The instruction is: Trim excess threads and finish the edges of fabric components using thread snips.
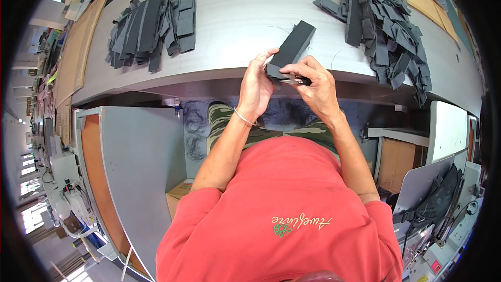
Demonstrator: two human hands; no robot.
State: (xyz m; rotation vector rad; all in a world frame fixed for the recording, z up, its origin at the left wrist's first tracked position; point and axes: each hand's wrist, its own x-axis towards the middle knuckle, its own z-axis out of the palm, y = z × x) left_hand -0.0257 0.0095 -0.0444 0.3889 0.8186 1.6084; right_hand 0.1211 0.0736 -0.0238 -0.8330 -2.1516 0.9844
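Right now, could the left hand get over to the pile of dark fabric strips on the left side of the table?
Probably yes: bare tabletop lies between the left hand and that pile, though the hand is holding the black strip.

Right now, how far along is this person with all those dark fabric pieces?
Hard to say which pile is finished. One heap of dark strips lies on the table's left, a bigger, looser heap on the right. In hand: a dark strip, held by the left hand while the right hand works small snips at its end.
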